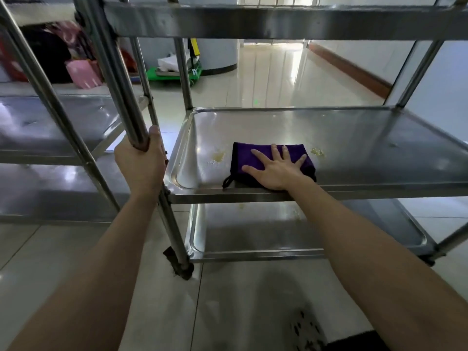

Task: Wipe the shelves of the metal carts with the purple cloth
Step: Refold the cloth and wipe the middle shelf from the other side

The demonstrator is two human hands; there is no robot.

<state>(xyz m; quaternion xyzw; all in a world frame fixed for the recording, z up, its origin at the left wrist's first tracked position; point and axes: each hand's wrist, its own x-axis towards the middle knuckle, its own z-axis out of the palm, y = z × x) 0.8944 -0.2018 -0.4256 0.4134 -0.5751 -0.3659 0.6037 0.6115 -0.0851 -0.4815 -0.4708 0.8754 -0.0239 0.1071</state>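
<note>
Purple cloth (244, 154): folded into a rough rectangle with a darker edge and a small loop trailing off its near-left corner. It lies flat on the middle shelf (354, 148), toward the near rim.
Long axis: runs left to right, along the shelf's front edge.
Right hand (274, 171): on top of the cloth, palm down, fingers (274, 152) straight and spread, pressing rather than gripping.
Left hand (141, 165): fingers curled round the upright post (121, 97) of the cart (well apart from the cloth, so the right hand is the working one).
Smears: one yellowish patch (218, 156) lies just left of the cloth, another (317, 151) just past its right end; both are uncovered.
Coming move: probably a sideways sweep along the long axis, since either direction meets a patch at once.
Lower shelf (253, 231): faint yellow specks show there too, so I judge it not yet wiped.
</note>
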